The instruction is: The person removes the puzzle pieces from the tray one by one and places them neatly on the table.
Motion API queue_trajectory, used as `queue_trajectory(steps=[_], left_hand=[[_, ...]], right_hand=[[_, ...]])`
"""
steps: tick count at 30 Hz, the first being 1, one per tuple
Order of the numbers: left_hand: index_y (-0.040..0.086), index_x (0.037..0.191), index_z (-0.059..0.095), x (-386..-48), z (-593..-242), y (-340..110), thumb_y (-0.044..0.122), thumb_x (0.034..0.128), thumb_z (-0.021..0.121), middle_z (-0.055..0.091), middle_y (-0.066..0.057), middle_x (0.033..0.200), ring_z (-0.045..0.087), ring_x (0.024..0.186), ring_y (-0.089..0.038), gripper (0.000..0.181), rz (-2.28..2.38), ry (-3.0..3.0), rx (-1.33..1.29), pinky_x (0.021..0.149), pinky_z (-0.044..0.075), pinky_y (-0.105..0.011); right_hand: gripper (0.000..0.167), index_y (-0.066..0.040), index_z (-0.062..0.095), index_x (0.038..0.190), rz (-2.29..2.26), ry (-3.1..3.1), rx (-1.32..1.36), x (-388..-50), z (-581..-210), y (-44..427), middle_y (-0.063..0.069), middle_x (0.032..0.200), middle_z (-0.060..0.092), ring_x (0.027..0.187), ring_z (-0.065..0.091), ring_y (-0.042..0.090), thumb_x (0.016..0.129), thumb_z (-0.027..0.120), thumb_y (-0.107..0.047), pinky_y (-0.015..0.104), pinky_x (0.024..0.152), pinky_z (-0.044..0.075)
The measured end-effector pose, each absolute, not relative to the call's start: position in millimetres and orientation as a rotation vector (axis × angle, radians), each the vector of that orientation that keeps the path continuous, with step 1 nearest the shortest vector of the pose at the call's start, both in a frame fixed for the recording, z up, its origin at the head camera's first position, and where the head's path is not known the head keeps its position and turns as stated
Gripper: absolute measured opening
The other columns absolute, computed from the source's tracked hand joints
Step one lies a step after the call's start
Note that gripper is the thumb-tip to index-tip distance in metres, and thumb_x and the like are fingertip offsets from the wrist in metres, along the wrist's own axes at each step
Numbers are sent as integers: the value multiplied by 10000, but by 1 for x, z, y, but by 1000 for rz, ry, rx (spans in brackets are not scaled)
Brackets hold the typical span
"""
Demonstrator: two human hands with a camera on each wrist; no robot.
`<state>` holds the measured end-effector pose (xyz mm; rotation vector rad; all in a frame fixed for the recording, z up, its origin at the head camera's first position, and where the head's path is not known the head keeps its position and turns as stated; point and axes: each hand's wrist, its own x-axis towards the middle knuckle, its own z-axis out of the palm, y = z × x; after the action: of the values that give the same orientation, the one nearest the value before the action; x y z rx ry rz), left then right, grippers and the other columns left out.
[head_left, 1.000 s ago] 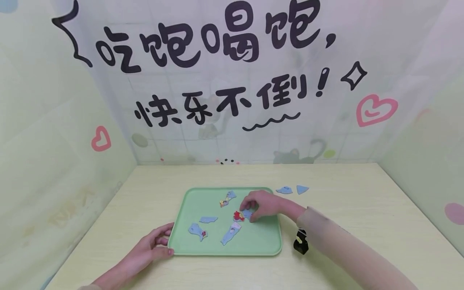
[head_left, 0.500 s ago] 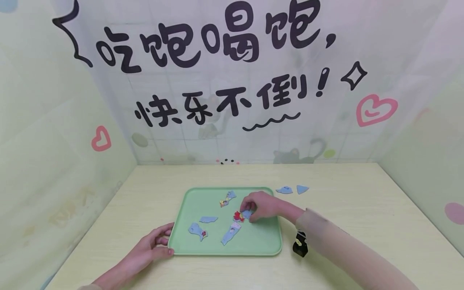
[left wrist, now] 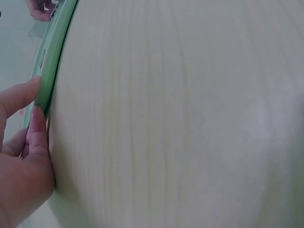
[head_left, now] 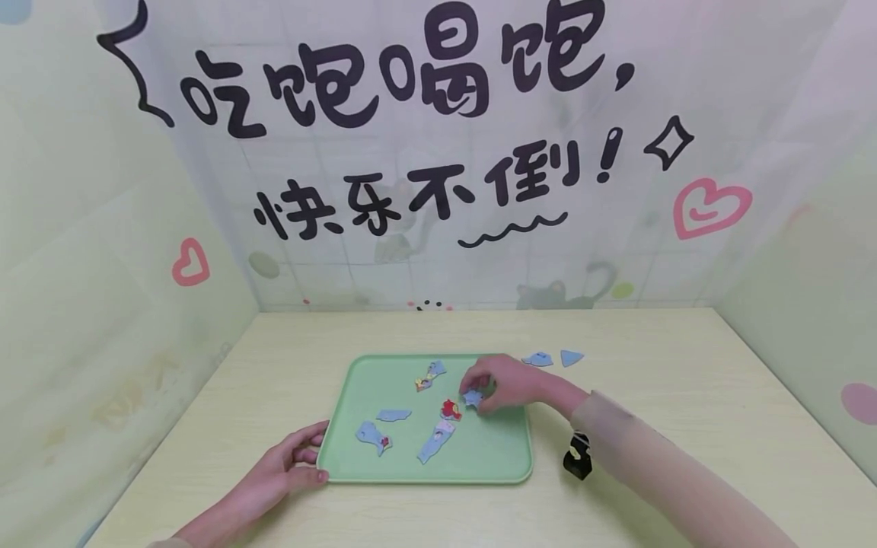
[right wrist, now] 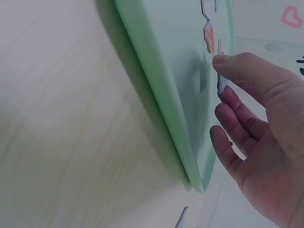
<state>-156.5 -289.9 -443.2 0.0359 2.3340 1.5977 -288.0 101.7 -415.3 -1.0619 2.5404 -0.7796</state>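
Between thumb and fingers, my right hand (head_left: 505,382) pinches a small blue puzzle piece (head_left: 473,398) over the right part of the green tray (head_left: 489,460). In the right wrist view the held piece stands edge-on, lifted off the tray surface. A red-printed piece (head_left: 450,409) lies just left of it, touching or almost touching a long blue and pink piece (head_left: 436,441). Farther left lie a thin blue piece (head_left: 393,415) and a blue piece with a red mark (head_left: 374,438). A yellow and blue piece (head_left: 430,376) lies toward the back. My left hand (head_left: 291,460) holds the tray's left rim near its front corner.
Two more blue pieces, a curved one (head_left: 537,359) and a triangular one (head_left: 572,358), lie on the wooden table (head_left: 308,342) behind the tray's right side. A black object (head_left: 578,457) shows under the right sleeve. Printed walls enclose the table's back and sides.
My right hand has moved slightly right and back with the blue piece, away from the red-printed piece, which stays in place. The left hand and the tray have not moved.
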Motion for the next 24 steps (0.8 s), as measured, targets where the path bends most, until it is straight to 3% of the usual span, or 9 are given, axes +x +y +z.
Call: queue_trajectory(steps=[12,24], left_hand=[[43,1533,300,-157,-442,-289,122,827,734,423,-174,1404,509,1058,-136,832,1603,2328,28,863,459,-190],[55,1523,331,-156,-441,-287,124,808,742,446,-150,1383,508,1043,-125,827,1565,2379,-20,847,463,-189]], right_hand=[[347,-156,716,1179,-784,2575,-1203,-295,-403,133,-51,1100,674,1022,596,154,837,747,-113,322,893,507],[330,-130,722,1167,-856,2668,-1151,-303,-393,172,-9,1123,676,1070,590,229,839,730,-98,446,917,502]])
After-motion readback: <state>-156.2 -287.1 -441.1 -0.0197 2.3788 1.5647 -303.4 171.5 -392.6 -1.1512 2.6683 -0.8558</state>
